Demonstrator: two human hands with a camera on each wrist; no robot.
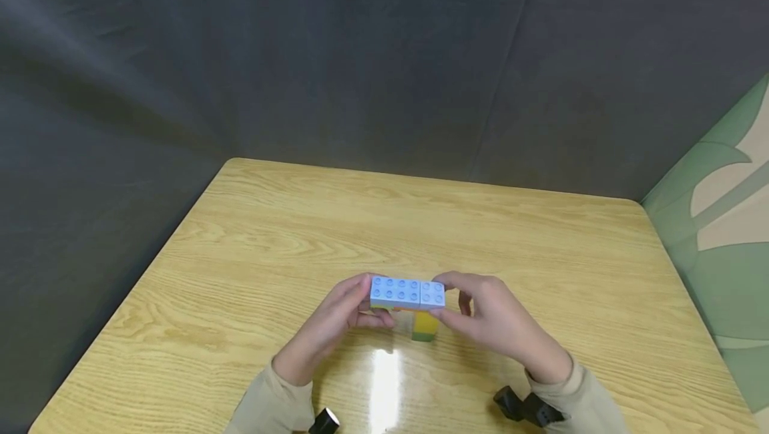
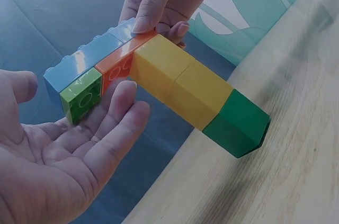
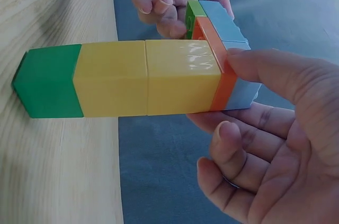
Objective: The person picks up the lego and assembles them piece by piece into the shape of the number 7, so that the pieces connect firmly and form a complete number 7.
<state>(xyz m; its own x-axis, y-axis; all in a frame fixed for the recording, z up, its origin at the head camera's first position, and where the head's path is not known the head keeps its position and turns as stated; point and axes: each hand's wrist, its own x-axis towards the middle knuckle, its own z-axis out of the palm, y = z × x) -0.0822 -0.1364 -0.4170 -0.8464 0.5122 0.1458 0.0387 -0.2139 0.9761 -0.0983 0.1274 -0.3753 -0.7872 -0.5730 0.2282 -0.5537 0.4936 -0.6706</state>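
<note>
A toy-brick build has a column of two yellow bricks point(image 3: 148, 78) over a dark green brick point(image 3: 53, 81). An orange brick point(image 3: 212, 54) and a row of blue bricks point(image 1: 396, 292) top it, jutting toward the left hand. A light green brick point(image 2: 83, 96) sits under the blue row's far end. My right hand point(image 1: 495, 310) pinches the build's top above the column, thumb on the near side. My left hand point(image 1: 336, 317) is at the overhanging end, its loosely bent fingers under the light green brick; its thumb stands apart from the blue. Whether the column's base touches the table cannot be told.
The wooden table point(image 1: 240, 254) stretches around the build, with a dark curtain point(image 1: 360, 73) behind it. Black devices point(image 1: 523, 407) are at the right wrist, and a black cylinder point(image 1: 324, 420) is by the left sleeve. A green patterned panel point(image 1: 721, 234) borders the right side.
</note>
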